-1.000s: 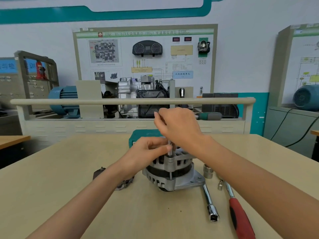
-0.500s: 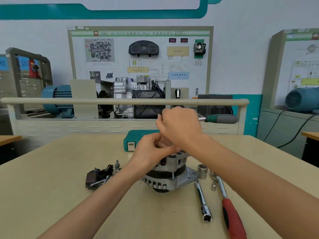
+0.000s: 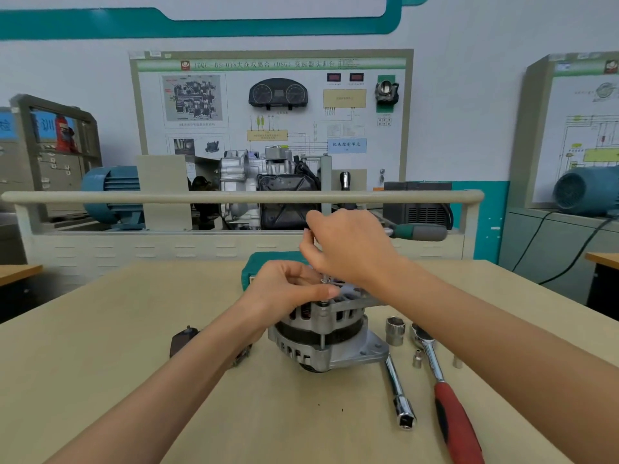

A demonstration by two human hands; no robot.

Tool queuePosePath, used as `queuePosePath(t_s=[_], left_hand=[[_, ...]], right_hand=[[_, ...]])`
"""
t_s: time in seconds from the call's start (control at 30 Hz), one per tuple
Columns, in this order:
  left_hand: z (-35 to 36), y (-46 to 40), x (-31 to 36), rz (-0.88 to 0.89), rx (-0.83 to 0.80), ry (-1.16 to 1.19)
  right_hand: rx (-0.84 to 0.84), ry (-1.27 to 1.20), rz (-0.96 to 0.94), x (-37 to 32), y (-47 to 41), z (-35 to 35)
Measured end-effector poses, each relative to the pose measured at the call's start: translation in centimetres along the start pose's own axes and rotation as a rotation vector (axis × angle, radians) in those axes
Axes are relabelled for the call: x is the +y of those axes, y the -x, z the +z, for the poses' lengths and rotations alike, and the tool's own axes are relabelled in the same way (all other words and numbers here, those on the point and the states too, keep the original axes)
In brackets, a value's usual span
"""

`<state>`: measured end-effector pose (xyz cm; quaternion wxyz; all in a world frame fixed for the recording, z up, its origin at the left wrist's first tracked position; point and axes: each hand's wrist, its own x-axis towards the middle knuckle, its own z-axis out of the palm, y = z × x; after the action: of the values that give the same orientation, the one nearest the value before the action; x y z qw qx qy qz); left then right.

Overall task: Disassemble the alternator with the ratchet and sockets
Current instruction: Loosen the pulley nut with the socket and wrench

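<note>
The silver alternator (image 3: 326, 343) stands on the beige table (image 3: 134, 380), pulley side down. My left hand (image 3: 289, 291) curls over its top left edge and holds it, thumb stretched toward a bolt (image 3: 324, 282) on the top rim. My right hand (image 3: 350, 251) hovers above that bolt and grips the head of a green-and-grey-handled ratchet (image 3: 418, 232), whose handle sticks out to the right. The hand hides the ratchet's head and socket.
Right of the alternator lie a large socket (image 3: 395, 329), a small socket (image 3: 417, 358), a chrome extension bar (image 3: 398, 393) and a red-handled ratchet (image 3: 457, 420). A black removed part (image 3: 182, 341) sits left. A green tool case (image 3: 264, 262) is behind, then a railed training bench (image 3: 234, 197).
Both hands stay at the alternator's top bolt. The green handle has swung slightly, my left thumb has straightened, and my view has shifted a little.
</note>
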<state>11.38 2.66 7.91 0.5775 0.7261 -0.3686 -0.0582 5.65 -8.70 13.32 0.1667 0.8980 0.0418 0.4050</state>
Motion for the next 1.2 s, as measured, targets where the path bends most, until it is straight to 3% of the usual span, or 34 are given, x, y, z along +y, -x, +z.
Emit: queuePosePath(t_s=[0.17, 0.33, 0.43, 0.5, 0.6, 0.67, 0.77, 1.0, 1.1, 1.2], left_hand=[[0.4, 0.4, -0.5, 0.083, 0.059, -0.047], [-1.2, 0.9, -1.1, 0.130, -0.207, 0.043], [-2.0, 0.5, -0.9, 0.087, -0.250, 0.079], [-2.5, 0.2, -0.6, 0.067, -0.236, 0.097], [-2.4, -0.3, -0.4, 0.051, -0.117, 0.101], [-1.8, -0.4, -0.3, 0.062, -0.002, -0.030], [-1.2, -0.5, -0.3, 0.090, 0.115, -0.188], [-3.4, 0.2, -1.2, 0.100, -0.209, 0.061], [-3.3, 0.1, -0.7, 0.094, -0.185, 0.068], [-2.9, -0.2, 0.0, 0.062, -0.050, 0.003]], right_hand=[[-0.045, 0.025, 0.091, -0.6, -1.3, -0.1], [0.147, -0.119, -0.022, -0.8, -0.7, -0.2], [0.127, -0.179, -0.122, -0.5, -0.9, -0.4], [0.030, -0.153, -0.129, -0.6, -1.3, -0.3], [-0.147, -0.055, 0.038, -1.5, -2.2, -0.1], [-0.248, 0.049, 0.144, -2.7, -3.0, -0.6], [-0.290, 0.122, 0.114, -3.3, -3.8, -1.1], [-0.149, -0.025, -0.077, -1.6, -3.2, -0.8], [-0.169, -0.076, -0.075, -1.5, -3.0, -0.7], [-0.254, -0.028, 0.077, -2.0, -3.1, -0.9]])
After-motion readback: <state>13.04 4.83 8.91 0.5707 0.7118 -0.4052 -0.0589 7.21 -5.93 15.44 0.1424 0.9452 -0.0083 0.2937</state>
